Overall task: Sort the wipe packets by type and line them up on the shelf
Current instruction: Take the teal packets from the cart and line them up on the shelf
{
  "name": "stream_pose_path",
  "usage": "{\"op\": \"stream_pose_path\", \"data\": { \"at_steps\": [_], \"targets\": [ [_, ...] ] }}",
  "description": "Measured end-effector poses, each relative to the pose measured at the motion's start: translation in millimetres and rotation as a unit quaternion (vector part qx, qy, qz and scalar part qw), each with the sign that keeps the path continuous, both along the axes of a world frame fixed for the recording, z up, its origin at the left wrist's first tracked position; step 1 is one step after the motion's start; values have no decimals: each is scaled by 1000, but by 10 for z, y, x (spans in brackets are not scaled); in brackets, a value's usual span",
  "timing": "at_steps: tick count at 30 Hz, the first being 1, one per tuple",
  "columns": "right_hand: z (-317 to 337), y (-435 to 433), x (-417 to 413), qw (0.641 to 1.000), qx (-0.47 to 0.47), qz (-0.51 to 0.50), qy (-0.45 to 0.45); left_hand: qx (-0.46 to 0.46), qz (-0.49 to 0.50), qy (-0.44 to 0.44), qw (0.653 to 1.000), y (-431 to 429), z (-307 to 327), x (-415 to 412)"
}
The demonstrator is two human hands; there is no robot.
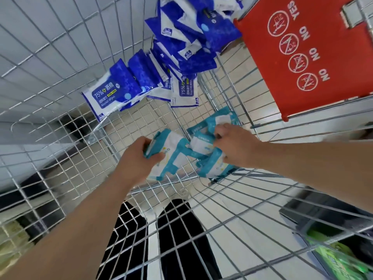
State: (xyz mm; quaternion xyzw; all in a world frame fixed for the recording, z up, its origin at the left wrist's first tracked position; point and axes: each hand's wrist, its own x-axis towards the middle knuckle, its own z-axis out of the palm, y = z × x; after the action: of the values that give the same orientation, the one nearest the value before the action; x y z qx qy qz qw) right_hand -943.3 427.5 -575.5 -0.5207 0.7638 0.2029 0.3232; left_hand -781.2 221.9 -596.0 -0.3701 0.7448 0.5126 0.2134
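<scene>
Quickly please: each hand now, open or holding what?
Left hand: grips a teal wipe packet.
Right hand: grips a second teal packet.

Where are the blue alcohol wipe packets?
Head view, upper centre: the blue packets, piled in the wire cart, left of the red flap, beyond the teal packets.

The right hand (pixel 234 146) hides part of the teal wipe packets (pixel 203 150); the blue wipe packets (pixel 181 47) run off the top edge.
</scene>
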Motion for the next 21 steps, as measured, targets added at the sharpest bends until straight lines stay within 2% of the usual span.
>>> {"op": "stream_pose_path", "data": {
  "at_steps": [2,5,9,17,21],
  "targets": [
    [0,-27,25,999,31,-2,14,8,7,-6,1000,-34,32,-10],
    [94,-63,30,996,50,-77,-2,14,18,6,1000,-127,92,-1],
    [360,-217,-31,983,16,-183,-12,41,56,27,997,-321,264,32],
    [1376,-791,76,936,-180,-304,7,50,124,94,987,-740,1121,186],
    [2050,-1061,271,907,-272,-321,-6,-3,163,138,977,-798,1825,383]
  ]
}}
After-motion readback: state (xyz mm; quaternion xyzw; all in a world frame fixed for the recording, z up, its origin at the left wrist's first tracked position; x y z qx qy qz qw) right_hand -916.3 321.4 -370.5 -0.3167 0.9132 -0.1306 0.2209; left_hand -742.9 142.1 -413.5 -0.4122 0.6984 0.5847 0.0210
